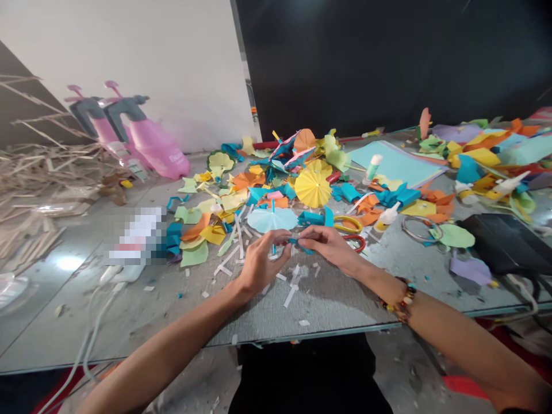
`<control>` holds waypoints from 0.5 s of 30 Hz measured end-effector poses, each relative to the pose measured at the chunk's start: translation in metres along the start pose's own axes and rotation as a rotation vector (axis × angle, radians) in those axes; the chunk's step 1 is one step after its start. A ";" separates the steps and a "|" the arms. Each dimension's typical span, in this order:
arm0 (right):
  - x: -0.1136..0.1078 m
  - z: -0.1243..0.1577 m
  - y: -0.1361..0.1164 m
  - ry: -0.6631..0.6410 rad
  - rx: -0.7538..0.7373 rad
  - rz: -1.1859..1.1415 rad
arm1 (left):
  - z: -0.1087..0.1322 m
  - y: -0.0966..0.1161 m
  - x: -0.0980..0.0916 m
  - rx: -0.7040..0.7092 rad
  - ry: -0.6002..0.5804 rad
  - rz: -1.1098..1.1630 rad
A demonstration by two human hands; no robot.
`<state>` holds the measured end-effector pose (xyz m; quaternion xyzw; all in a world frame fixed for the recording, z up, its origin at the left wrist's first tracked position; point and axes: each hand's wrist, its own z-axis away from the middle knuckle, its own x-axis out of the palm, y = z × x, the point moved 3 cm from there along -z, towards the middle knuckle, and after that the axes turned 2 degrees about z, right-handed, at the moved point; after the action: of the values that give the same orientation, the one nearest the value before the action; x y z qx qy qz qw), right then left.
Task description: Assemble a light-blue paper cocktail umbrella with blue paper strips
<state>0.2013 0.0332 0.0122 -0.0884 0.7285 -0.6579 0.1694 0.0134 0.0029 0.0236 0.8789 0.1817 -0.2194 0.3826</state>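
Note:
A small piece of blue paper (pixel 305 248) is pinched between my two hands above the front of the table. My left hand (pixel 264 261) is closed, its thumb and fingertips on the left end of the paper. From the other side my right hand (pixel 328 244) grips it, fingers bent and partly hiding it. Just behind my left fingers lies a pale blue pleated paper disc (pixel 271 218) with a blue paper stick through its middle. Scissors with yellow and red handles (pixel 354 225) rest behind my right hand. White paper strips (pixel 294 287) are scattered below my hands.
Coloured paper scraps and a yellow pleated disc (pixel 313 185) are heaped behind. A glue bottle (pixel 386 218), a glue stick (pixel 373 168) and a black box (pixel 509 241) are on the right. Pink spray bottles (pixel 157 146), wooden sticks (pixel 34 167) and white cables (pixel 92 328) occupy the left.

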 end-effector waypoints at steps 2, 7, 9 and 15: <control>0.000 0.000 0.001 0.001 0.004 -0.003 | 0.000 0.000 0.000 0.002 0.002 -0.005; 0.000 0.000 0.000 0.011 0.001 -0.003 | 0.000 -0.002 0.000 0.023 -0.026 -0.002; -0.001 0.000 0.000 0.015 0.003 -0.013 | 0.000 -0.002 0.000 0.035 -0.036 -0.009; -0.001 -0.001 0.001 0.024 0.001 -0.030 | 0.001 -0.002 -0.001 0.048 -0.012 -0.032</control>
<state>0.2023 0.0345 0.0116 -0.0914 0.7289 -0.6616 0.1506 0.0116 0.0029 0.0220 0.8835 0.1881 -0.2350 0.3591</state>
